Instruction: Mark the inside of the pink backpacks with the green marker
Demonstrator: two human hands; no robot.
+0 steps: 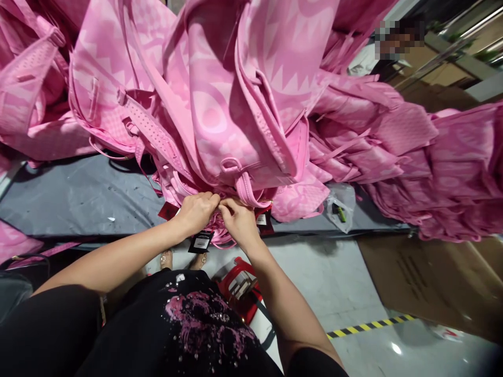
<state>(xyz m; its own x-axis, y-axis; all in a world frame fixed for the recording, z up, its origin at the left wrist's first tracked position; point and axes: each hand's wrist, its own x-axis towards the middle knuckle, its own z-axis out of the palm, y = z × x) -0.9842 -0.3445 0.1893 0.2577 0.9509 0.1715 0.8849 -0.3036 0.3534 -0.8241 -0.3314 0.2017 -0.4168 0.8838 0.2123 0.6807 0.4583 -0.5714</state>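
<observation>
A pink patterned bag leans over the front of the table, its side zipper partly open and a strap loop hanging at its lower edge. Directly below that edge my left hand is closed, its fingertips meeting those of my right hand, which is pinched. What they grip is hidden. Thin pink cords bunch beneath the hands. A black tag with a white label dangles below my left hand, and a red and black tag sits beside my right wrist.
Piles of pink bags cover both sides of the grey table. A clear plastic bag lies at its edge. Below are a red stool, a large cardboard box and striped floor tape. Another person is at the back right.
</observation>
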